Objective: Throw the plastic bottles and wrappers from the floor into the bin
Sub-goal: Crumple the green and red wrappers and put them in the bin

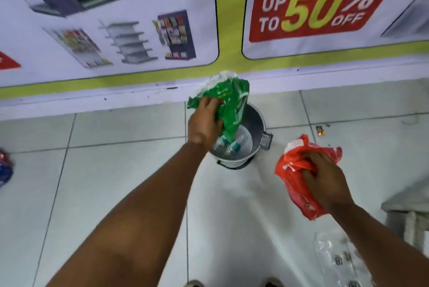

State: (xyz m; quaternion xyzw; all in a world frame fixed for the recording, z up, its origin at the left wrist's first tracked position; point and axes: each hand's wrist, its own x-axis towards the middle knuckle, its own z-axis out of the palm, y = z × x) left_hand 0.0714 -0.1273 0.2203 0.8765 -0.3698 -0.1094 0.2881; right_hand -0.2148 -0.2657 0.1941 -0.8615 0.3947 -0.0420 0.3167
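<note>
left hand [205,122] grips green wrapper [228,101] over bin [256,122] | right hand [325,177] clutches red wrapper [292,170]

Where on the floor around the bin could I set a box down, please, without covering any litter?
The widest bare tiles lie left of the metal bin, between the wall's base and the red-and-blue wrapper at the left edge. Right of the bin it is crowded: a small wrapper beyond, a clear plastic bag nearer, the right hand clutching a red wrapper above.
</note>
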